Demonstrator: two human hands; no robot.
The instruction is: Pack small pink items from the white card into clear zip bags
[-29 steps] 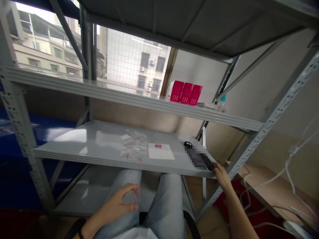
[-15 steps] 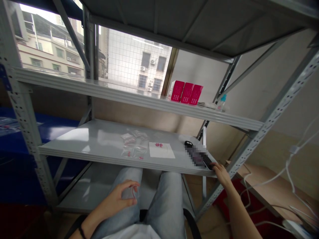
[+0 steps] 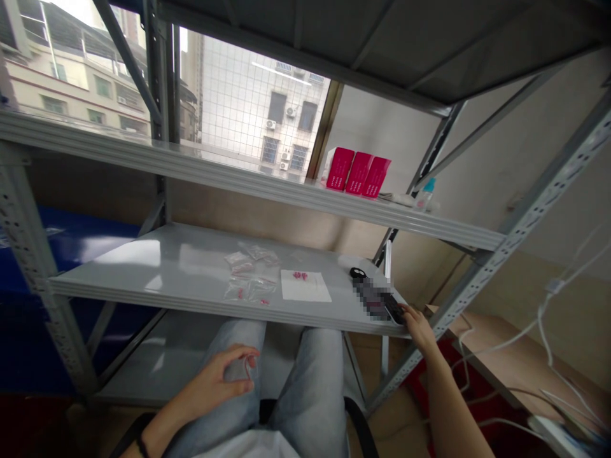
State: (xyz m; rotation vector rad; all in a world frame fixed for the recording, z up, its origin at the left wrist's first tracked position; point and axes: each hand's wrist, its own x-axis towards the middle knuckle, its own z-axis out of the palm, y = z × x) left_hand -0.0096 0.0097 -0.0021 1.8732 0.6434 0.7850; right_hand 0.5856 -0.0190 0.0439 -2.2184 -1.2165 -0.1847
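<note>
Small clear bag (image 3: 242, 369) sits in the left hand (image 3: 217, 381) over the lap, fingers curled loosely round it, thumb and fingertips pinching its edges. Looks feather-light, limp, slick plastic; best pinched at a corner or the top seam, crushes easily. Right hand (image 3: 416, 323) is out at the shelf edge (image 3: 200, 302), fingertips touching the dark device (image 3: 394, 310); grip unclear, partly blurred. More clear bags (image 3: 245, 280) and a white sheet (image 3: 305, 286) with pink bits lie mid-shelf; red boxes (image 3: 358, 173) above. Versus a second ago: both hands barely shifted, the view tilted slightly, bag held the same.
</note>
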